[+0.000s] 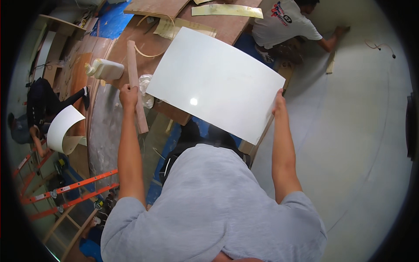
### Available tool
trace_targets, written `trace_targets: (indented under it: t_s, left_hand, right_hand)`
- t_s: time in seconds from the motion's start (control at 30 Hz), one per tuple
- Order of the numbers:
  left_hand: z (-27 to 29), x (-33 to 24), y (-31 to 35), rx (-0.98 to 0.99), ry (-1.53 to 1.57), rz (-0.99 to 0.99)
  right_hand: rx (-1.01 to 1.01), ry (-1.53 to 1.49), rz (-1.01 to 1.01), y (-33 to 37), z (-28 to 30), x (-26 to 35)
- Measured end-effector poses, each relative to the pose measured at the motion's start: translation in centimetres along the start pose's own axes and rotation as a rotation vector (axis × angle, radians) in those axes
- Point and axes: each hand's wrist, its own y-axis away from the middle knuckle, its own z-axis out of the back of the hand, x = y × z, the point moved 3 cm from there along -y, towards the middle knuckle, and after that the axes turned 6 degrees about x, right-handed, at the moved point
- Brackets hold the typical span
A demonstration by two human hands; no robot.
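Note:
My left hand (128,96) is closed round a long wooden strip (132,61), which slants from upper left to lower right. A glossy white rectangular sheet (218,83) lies tilted in front of me, partly over the brown work surface. At its right corner my right hand (279,101) grips the edge, fingers partly hidden. Close to my left hand are a crumpled clear plastic bag (146,91) and a whitish glue bottle (107,69) lying on its side with a yellowish nozzle.
Orange ladder (87,181) sections reach in from the lower left. Beyond them, one person (41,102) is beside a curved white sheet (61,131). Another person (286,26) crouches at the far right, one arm against the pale wall (345,131). Yellowish strips (227,11) lie on the table.

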Motion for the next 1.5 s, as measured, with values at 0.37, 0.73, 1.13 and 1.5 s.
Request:
trace_targets:
  t_s: [0.37,0.73,1.13,1.5]
  left_hand:
    - [-2.2,-10.5,-6.0,0.309,1.228,0.221]
    - [-11.9,-4.5,-31.1,0.184,1.443,0.256]
    - [-8.4,-8.6,-30.2,0.11,0.589,0.35]
    - [-6.7,-10.4,-15.9,-0.16,-0.076,-0.656]
  right_hand:
    - [0.038,-0.165,0.013,4.2,-2.7,-5.3]
    - [0.056,-0.315,-0.018,9.0,-5.4,-8.1]
    - [0.002,-0.373,0.012,7.7,-5.5,-10.0]
    - [0.078,-0.449,0.004,6.9,-6.5,-9.8]
